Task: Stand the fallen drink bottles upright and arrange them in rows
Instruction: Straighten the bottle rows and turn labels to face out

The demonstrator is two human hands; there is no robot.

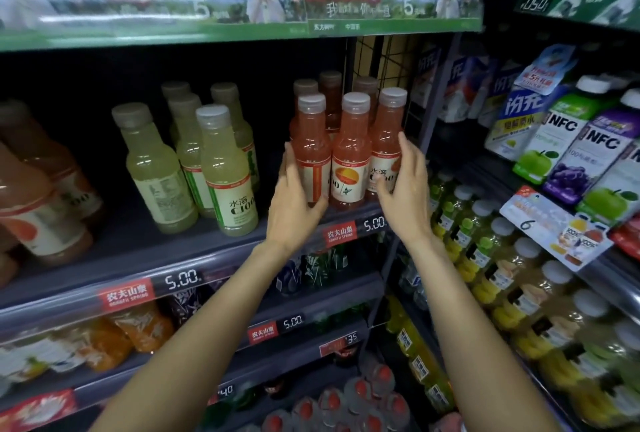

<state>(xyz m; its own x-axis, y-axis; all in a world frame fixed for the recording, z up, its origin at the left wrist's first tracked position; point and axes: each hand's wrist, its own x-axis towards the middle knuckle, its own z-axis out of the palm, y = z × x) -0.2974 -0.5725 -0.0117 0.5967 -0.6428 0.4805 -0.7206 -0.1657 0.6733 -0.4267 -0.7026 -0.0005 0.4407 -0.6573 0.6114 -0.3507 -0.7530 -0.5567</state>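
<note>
Three pink drink bottles [348,154] stand upright side by side at the front right of the dark shelf [138,251], with more pink bottles behind them. My left hand [294,199] presses the left side of the left front bottle, thumb low at its front. My right hand [407,182] presses the right front bottle, thumb on its label. Pale yellow-green bottles [227,168] stand at the shelf's middle; the one [154,168] on their left leans. At the far left, orange-pink bottles [38,196] lie tipped over.
A wire grid panel [391,64] closes the shelf's right end. The adjoining rack on the right holds NFC juice bottles [595,154] and yellow drinks [491,258]. Price strips [180,279] run along the shelf fronts. Lower shelves hold more bottles [360,397].
</note>
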